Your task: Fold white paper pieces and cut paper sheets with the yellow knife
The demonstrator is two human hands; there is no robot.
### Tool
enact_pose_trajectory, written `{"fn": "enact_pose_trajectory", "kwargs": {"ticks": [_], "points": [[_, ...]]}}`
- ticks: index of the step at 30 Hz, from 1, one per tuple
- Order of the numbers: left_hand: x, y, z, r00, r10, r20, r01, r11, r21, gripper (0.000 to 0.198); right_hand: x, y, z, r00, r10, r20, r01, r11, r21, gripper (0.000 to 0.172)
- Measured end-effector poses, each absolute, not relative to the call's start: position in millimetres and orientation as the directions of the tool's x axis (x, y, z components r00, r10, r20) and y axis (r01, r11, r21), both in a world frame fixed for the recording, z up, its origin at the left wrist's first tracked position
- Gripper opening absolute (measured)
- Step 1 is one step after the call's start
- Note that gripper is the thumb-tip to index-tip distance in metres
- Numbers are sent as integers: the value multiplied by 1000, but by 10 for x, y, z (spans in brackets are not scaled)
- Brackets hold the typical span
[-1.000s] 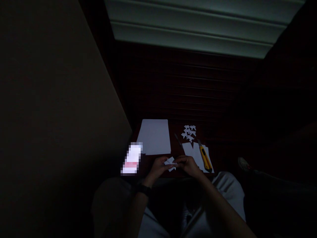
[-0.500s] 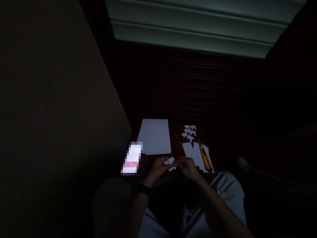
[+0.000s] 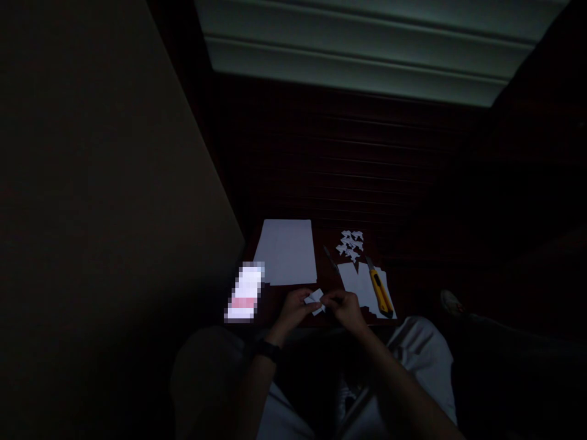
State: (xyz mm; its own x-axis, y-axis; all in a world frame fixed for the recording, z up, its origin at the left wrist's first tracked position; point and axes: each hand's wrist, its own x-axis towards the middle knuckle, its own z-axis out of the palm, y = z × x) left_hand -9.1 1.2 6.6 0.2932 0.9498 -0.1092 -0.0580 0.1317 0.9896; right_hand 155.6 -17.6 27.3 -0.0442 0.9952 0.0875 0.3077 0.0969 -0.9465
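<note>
Between my hands, at the near edge of a small dark table [image 3: 284,299], is a small folded piece of white paper [image 3: 315,297]. My left hand [image 3: 295,307] grips its left side, thumb on top. From the right, my right hand [image 3: 345,307] pinches the paper's edge with thumb and forefinger. Finer creases are hard to make out in the dim light. Beyond my right hand lie cut white paper pieces [image 3: 355,284] with a yellow utility knife [image 3: 381,292] resting on them. Farther back sits a cluster of several small folded paper shapes [image 3: 351,244].
A stack of white sheets [image 3: 288,253] lies at the back left of the table. A bright, blurred-out phone-like screen [image 3: 245,293] is at the left edge. A thin dark tool [image 3: 330,258] lies mid-table. Another person's shoe [image 3: 452,302] shows at the right.
My right thumb and forefinger have shifted slightly on the folded paper's right edge. My left hand keeps its grip, and the things on the table stay where they were.
</note>
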Motion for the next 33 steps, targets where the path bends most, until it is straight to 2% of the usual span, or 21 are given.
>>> {"fn": "enact_pose_trajectory", "kwargs": {"ticks": [7, 15, 22, 27, 33], "points": [[-87, 6, 96, 295, 951, -95, -66, 120, 991, 23, 1483, -202, 206, 87, 994, 73, 339, 39, -940, 14], [-82, 15, 75, 275, 955, -107, -58, 127, 990, 23, 1394, -197, 127, 227, 974, 23, 266, -40, -963, 13], [-73, 50, -12, 276, 957, -92, -43, 108, 993, 29, 1433, -191, 145, 206, 978, -1, 270, -58, -961, 12], [-51, 47, -32, 235, 971, -39, -53, 53, 997, 41, 1470, -195, 138, 168, 986, 5, 297, -46, -954, 10], [-48, 31, -49, 213, 974, -70, 45, 62, 997, 28, 1462, -213, 153, 153, 988, 34, 347, -22, -938, 9]]}}
